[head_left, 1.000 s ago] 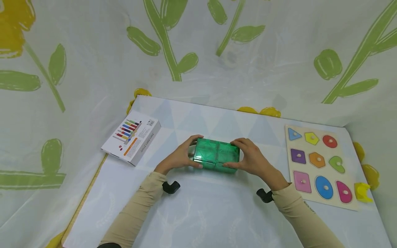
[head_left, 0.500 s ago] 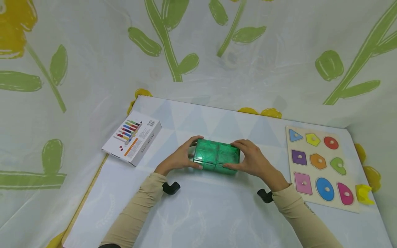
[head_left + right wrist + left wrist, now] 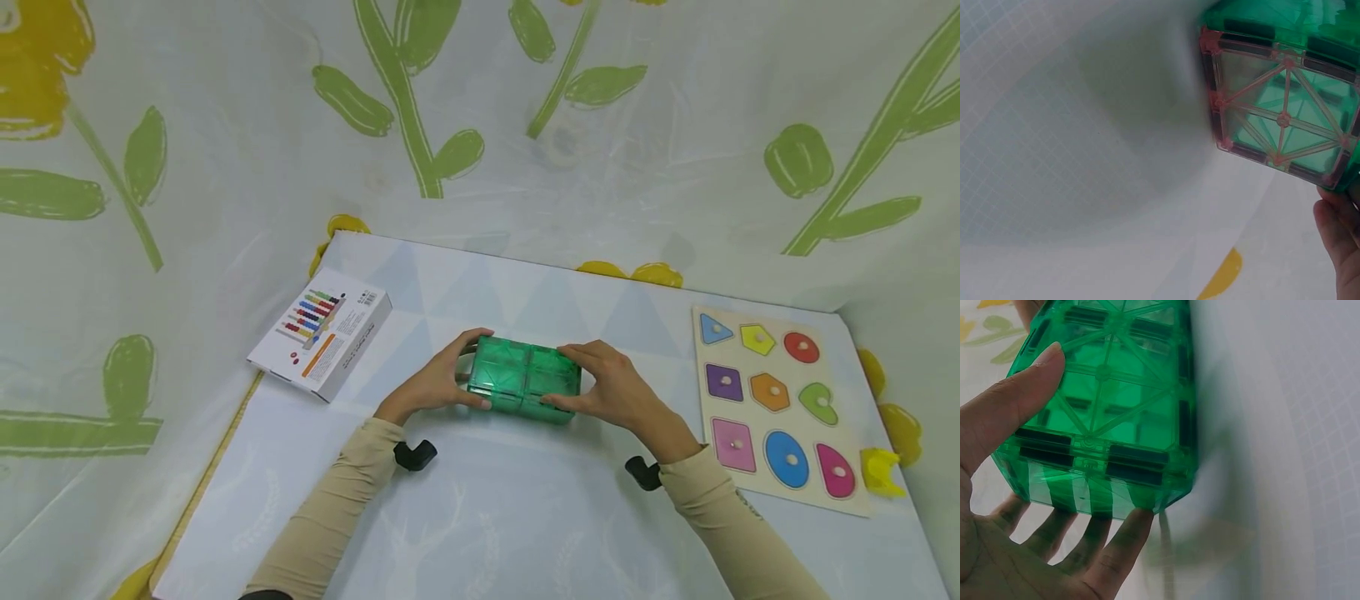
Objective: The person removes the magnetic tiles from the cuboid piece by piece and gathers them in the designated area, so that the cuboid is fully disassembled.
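A translucent green block built of magnetic tiles is at the middle of the table in the head view. My left hand grips its left end, and my right hand holds the right end. In the left wrist view, the thumb lies over one long face of the green magnetic-tile block, while the fingertips touch the end from below. One end tile looks pinkish and clear in the right wrist view, with fingers at its lower corner.
On the left of the table lies a white box with a bead abacus picture. A shape puzzle board with knobbed pieces is at the right, beside a small yellow object. A flower-printed curtain hangs behind the table edge.
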`<state>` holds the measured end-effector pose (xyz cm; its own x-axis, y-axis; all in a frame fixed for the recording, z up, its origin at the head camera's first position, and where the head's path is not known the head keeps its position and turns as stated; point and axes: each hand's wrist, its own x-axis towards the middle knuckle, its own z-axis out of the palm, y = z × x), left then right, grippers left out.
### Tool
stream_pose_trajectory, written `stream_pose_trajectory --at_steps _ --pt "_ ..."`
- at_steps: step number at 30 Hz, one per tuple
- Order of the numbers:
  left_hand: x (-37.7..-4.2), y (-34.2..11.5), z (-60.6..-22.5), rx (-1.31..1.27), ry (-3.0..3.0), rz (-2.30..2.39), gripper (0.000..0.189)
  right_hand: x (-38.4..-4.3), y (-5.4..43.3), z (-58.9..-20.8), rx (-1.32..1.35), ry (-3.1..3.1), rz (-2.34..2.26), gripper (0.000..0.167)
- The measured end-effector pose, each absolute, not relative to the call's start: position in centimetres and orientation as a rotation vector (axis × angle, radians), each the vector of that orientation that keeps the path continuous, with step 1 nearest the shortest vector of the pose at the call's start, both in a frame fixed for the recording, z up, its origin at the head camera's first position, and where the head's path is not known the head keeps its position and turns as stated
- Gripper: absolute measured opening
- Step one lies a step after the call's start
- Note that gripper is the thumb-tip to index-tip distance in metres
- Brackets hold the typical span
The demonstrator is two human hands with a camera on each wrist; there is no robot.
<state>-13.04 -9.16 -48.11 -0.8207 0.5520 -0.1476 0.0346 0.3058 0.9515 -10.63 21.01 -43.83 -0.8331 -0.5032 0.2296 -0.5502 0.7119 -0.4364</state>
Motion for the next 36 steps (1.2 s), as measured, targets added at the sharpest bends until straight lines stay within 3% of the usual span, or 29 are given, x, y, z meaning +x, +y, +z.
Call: stream_pose_trajectory --at_steps 11,17,27,36 --pt "-12.9 -9.0 -48.0 0.523 2.116 1.527 0.11 -10.6 21.2 -43.5 0.623 -2.944 1.062 0.041" --pt "-12.9 -9.1 -48.2 0.524 2.11 1.537 0.11 -11.3 20.6 -43.4 0.399 -2.944 1.282 0.041" --pt "-13.0 -9.2 -48.3 0.529 2.106 1.544 0.11 -12.6 20.2 -43.4 0.281 -2.945 1.594 0.026" --pt "-13.0 -9.3 -48.2 0.535 2.123 1.536 0.11 -12.9 20.2 -43.6 0.247 -2.938 1.636 0.027"
